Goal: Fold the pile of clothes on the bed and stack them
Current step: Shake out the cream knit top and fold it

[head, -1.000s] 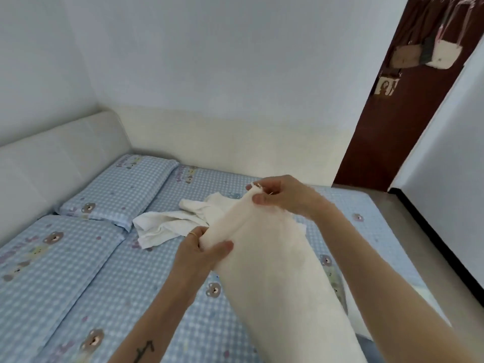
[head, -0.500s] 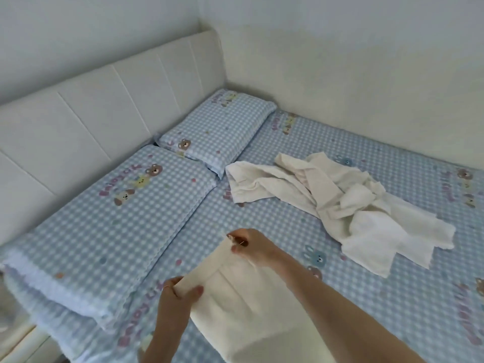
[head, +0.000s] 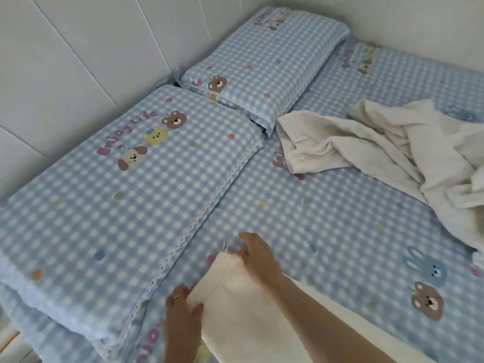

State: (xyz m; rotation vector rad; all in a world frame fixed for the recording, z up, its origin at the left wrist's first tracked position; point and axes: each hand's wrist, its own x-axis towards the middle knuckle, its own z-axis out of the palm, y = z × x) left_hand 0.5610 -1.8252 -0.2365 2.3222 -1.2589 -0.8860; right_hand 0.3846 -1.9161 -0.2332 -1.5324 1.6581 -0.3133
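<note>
Lying on the blue checked bed sheet (head: 327, 226) at 6 o'clock, a cream garment (head: 243, 318) is held at its top edge: one corner is pinched by the left hand (head: 183, 314), the other gripped by the right hand (head: 255, 254). The pile of white clothes (head: 387, 153) is seen at 2 o'clock, just beside the far pillow (head: 262, 64).

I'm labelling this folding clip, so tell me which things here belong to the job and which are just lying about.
Job:
- cream cloth garment, gripped by left hand and right hand
- crumpled pile of white clothes
- blue checked bed sheet

Lying about:
- two blue checked pillows
- white padded headboard
</note>
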